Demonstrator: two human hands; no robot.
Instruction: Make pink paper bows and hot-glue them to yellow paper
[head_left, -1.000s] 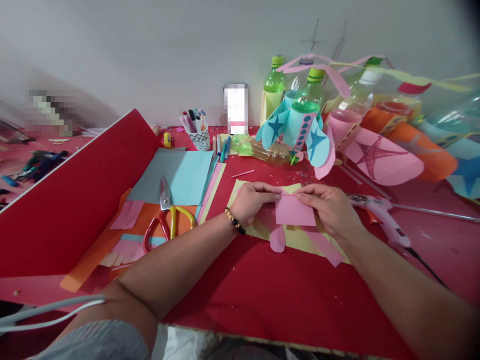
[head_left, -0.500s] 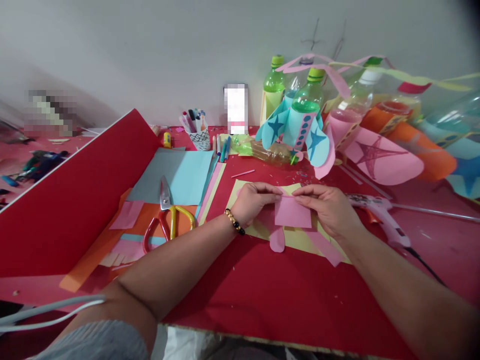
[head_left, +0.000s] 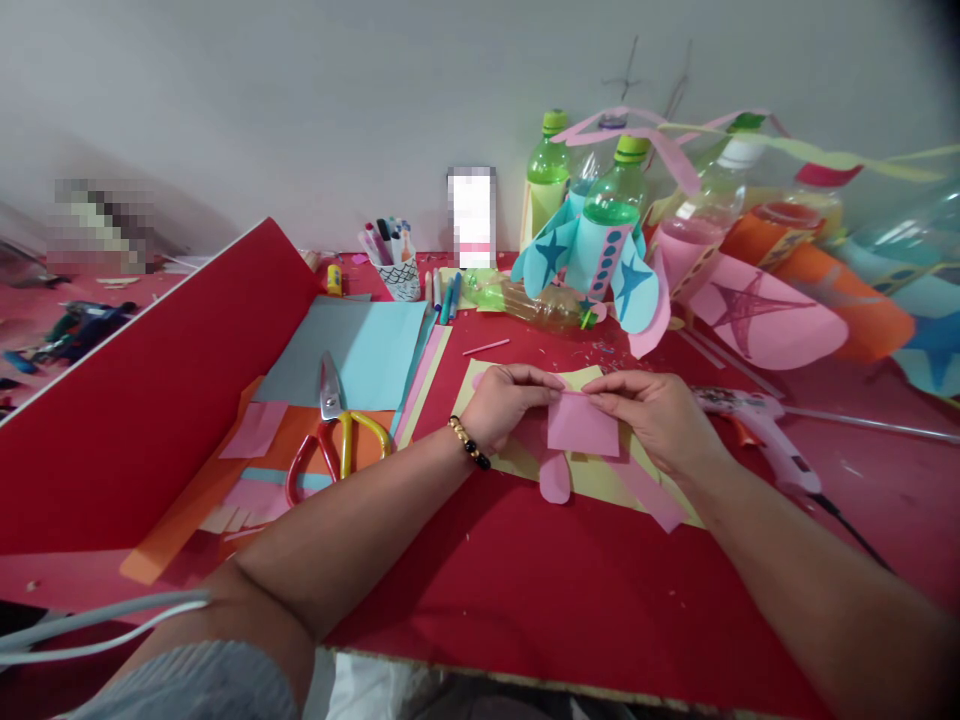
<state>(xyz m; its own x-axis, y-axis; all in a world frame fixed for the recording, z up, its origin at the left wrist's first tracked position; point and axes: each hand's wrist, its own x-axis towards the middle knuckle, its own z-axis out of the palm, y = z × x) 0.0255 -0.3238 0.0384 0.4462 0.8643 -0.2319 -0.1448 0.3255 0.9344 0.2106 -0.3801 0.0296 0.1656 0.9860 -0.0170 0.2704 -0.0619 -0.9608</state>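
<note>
Two hands work at mid-counter (head_left: 562, 590): the left hand (head_left: 510, 405) and the right hand (head_left: 652, 415) hold a thin pink paper square (head_left: 583, 425) by its top edge, fingers (head_left: 600, 388) pinched on it, over a flat yellow card (head_left: 600, 478). A rounded pink tab (head_left: 555, 480) and a pink strip (head_left: 652, 500) lie below the square, smooth and matte. Scissors (head_left: 330, 395) rest well left on colored sheets (head_left: 352, 355), a glue gun (head_left: 757, 425) just right.

Pink paper square (head_left: 583, 424), held flat, over yellow card (head_left: 592, 480)
</note>
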